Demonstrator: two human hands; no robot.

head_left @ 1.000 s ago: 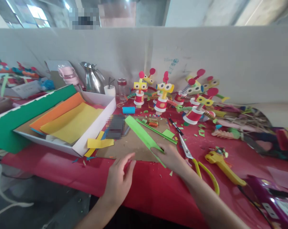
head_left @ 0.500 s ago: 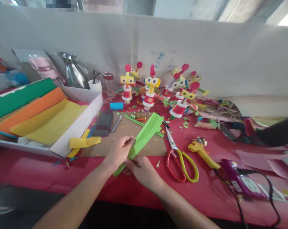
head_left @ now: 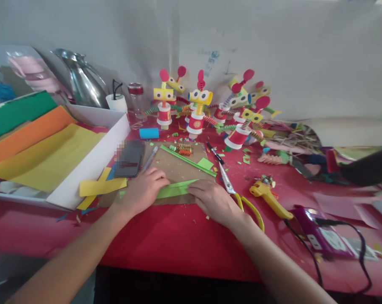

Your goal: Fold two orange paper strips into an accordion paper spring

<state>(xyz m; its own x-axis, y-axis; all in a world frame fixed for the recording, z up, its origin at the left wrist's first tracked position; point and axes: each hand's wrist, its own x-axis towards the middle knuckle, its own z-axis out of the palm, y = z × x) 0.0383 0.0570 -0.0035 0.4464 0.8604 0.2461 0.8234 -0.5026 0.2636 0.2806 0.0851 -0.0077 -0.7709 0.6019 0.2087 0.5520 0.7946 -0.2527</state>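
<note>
A folded light-green paper strip (head_left: 174, 190) lies low along the near edge of the brown cardboard (head_left: 165, 166). My left hand (head_left: 144, 190) has its fingers closed on the strip's left end. At the right end, my right hand (head_left: 214, 200) grips it with bent fingers, palm down; both palms hide the strip's tips. Just beyond lie a thin green folded strip (head_left: 187, 160), a small green paper piece (head_left: 205, 164) and some coiled paper springs (head_left: 185, 149). Scissors (head_left: 227, 179) with yellow and red handles lie partly under my right hand and forearm.
Several paper-cup figures (head_left: 196, 122) stand at the back. On the left are a white box (head_left: 92, 156) of coloured paper, a phone (head_left: 129, 158) and yellow strips (head_left: 104, 185). A yellow glue gun (head_left: 269, 198) and a purple pack (head_left: 323, 236) lie right; a steel jug (head_left: 83, 80) stands behind.
The green strip has gone from tilted up in the air to lying low across the cardboard. My hands have moved apart towards its two ends. The view has tipped down a little.
</note>
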